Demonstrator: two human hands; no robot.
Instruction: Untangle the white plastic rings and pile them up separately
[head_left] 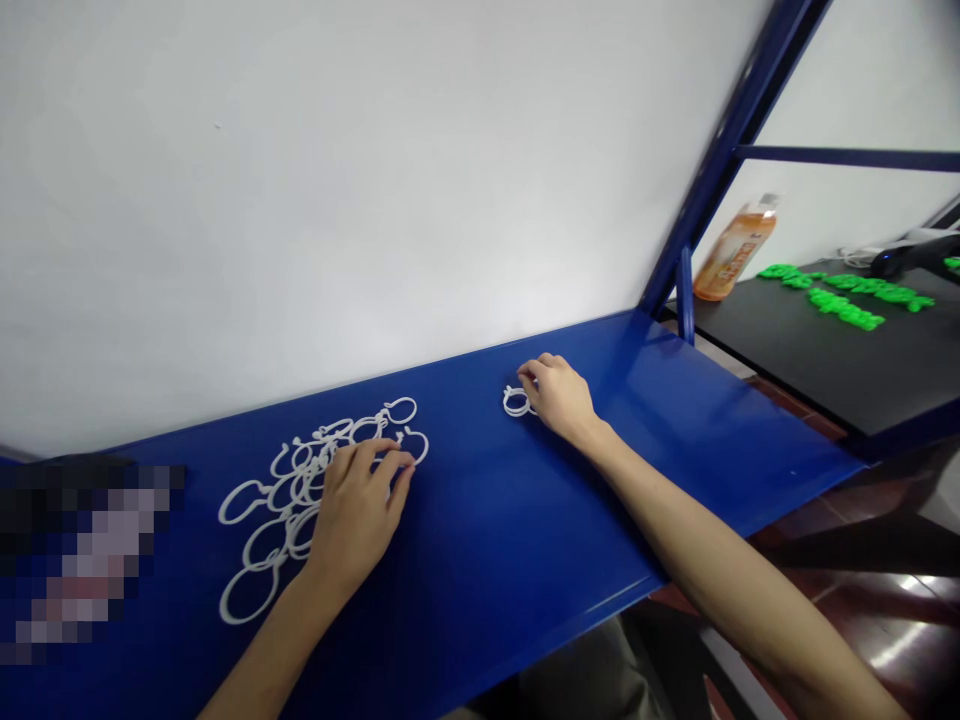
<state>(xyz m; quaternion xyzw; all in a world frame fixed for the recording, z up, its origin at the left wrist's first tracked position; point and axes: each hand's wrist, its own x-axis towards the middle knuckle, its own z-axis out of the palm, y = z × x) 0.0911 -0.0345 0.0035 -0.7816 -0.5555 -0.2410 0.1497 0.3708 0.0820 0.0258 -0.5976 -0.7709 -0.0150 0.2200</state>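
Note:
A loose pile of white open rings (251,595) with small knobbed ends, like shower curtain rings, lies on the blue tabletop. Over the pile's right side is my left hand (360,510), thumb and index fingertips closed together at the edge of one curtain ring (425,448). Farther right, a small group of the same rings (516,402) lies close together. My right hand (559,395) is over that group, fingers bent and closed at a ring partly covered by the hand; its thumb is mostly hidden.
The blue tabletop (480,560) meets a white wall (420,180) at the back. A blue metal post (701,190) rises at the right. Beyond it, a black table (795,365) bears an orange drink bottle (735,250) and several bright green pieces (847,310). A blurred-out patch (97,560) is at left.

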